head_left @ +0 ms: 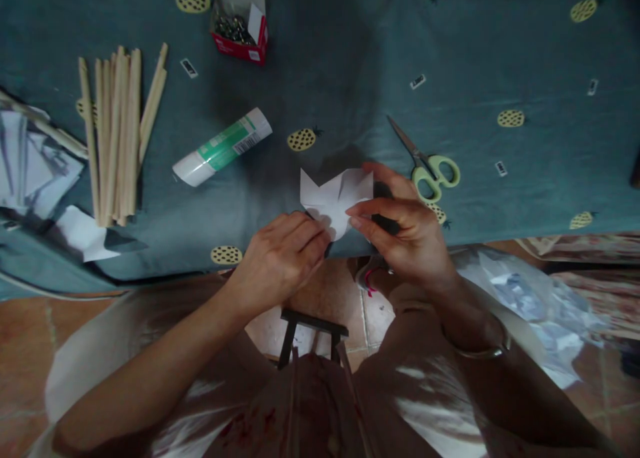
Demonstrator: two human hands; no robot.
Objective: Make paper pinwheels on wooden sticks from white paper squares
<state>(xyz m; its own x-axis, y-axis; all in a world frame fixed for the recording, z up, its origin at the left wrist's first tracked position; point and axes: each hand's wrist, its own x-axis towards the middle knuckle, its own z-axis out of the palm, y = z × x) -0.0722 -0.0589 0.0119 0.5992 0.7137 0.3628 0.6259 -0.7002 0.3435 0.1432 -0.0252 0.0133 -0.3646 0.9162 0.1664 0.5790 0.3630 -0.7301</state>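
Note:
A small white sheet of paper [330, 195] with cut, partly folded edges is held between my two hands just over the table's near edge. The fingers of my left hand [285, 258] are closed on its lower left corner. My right hand [413, 235] pinches its right side between thumb and fingers, with one finger behind the upper right edge. Close by to the right of that hand lie scissors [425, 168] with light green handles, their blades nearly together and pointing away. A white and green glue stick [225, 147] lies on its side to the left of the paper.
Several thin wooden sticks [119, 138] lie bundled at the left, beside a pile of white paper pieces [37, 165]. An open red box [240, 48] of small metal pins stands at the back. A green tablecloth [340, 58] covers the table. On the floor rests a plastic bag [540, 305].

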